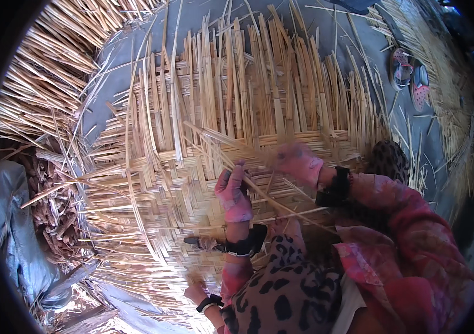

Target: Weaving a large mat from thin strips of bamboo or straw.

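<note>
A large mat (pixel 192 192) of split reeds, woven in a zigzag pattern, spreads beneath me, with loose strip ends standing out along its far side. My left hand (pixel 233 192), in a pink fingerless covering, is closed on a thin reed strip (pixel 267 199) above the weave. Close by on the right, my right hand (pixel 299 163) is smeared by motion, beside the upper ends of the strips; its fingers cannot be made out. A dark-handled tool (pixel 206 244) lies on the mat next to my left wrist, partly hidden by it.
My bare foot (pixel 287 227) rests on the mat. Another person's hand (pixel 197 292) is at the lower left edge. Reed bundles (pixel 47 72) lie far left, above broken bark pieces (pixel 53 211) and a grey plastic sack (pixel 17 222). Shoes (pixel 409 78) sit far right.
</note>
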Demonstrator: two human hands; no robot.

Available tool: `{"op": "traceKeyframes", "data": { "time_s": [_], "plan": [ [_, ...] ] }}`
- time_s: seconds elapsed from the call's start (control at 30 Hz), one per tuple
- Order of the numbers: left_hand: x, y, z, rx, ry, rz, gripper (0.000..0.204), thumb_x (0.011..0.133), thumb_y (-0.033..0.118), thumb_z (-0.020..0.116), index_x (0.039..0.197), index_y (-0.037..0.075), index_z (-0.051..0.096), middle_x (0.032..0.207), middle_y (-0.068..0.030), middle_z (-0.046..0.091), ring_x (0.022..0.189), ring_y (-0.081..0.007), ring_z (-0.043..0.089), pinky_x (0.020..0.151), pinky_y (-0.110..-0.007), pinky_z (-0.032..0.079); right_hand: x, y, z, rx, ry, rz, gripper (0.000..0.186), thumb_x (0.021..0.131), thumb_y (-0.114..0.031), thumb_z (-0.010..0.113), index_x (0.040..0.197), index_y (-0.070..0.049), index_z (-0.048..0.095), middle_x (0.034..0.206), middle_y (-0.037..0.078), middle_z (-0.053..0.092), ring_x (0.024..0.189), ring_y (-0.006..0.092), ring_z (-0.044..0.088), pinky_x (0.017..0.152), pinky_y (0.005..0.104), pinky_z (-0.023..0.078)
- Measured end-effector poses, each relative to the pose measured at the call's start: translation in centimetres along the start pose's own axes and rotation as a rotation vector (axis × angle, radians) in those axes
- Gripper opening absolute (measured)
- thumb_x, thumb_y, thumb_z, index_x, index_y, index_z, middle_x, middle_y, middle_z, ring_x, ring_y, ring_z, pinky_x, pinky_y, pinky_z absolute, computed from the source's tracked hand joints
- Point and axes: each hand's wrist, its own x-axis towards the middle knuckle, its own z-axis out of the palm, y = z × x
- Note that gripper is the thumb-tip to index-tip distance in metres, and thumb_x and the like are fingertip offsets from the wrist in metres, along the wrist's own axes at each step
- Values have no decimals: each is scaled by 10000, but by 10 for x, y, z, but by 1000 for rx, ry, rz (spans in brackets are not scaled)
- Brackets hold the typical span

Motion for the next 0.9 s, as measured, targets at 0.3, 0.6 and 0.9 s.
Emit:
{"op": "traceKeyframes", "data": {
  "time_s": [0.3, 0.6, 0.9],
  "plan": [
    [-1, 49, -17, -548, 69, 211, 197, 853, 179, 615, 984, 42, 561, 683, -26, 532, 569, -108, 491, 506, -217, 406, -15, -46, -98, 483, 606, -139, 166, 828, -184, 594, 922, -51, 628, 856, 34, 644, 812, 127, 623, 694, 282, 500],
    [-9, 8, 27, 115, -166, -97, 287, 824, 143, 640, 1082, 24, 608, 732, -11, 602, 506, -50, 455, 442, -183, 333, 10, -60, -26, 795, 274, -213, 178, 829, -137, 609, 963, -20, 611, 895, 52, 637, 835, 145, 622, 714, 286, 506],
    [-7, -8, 20, 277, -214, -46, 163, 839, 168, 633, 895, 18, 602, 685, -11, 597, 563, -70, 516, 492, -207, 394, 15, -62, -16, 573, 128, -78, 212, 806, -188, 640, 937, -21, 635, 822, 29, 633, 778, 110, 609, 662, 256, 471]
  ]
}}
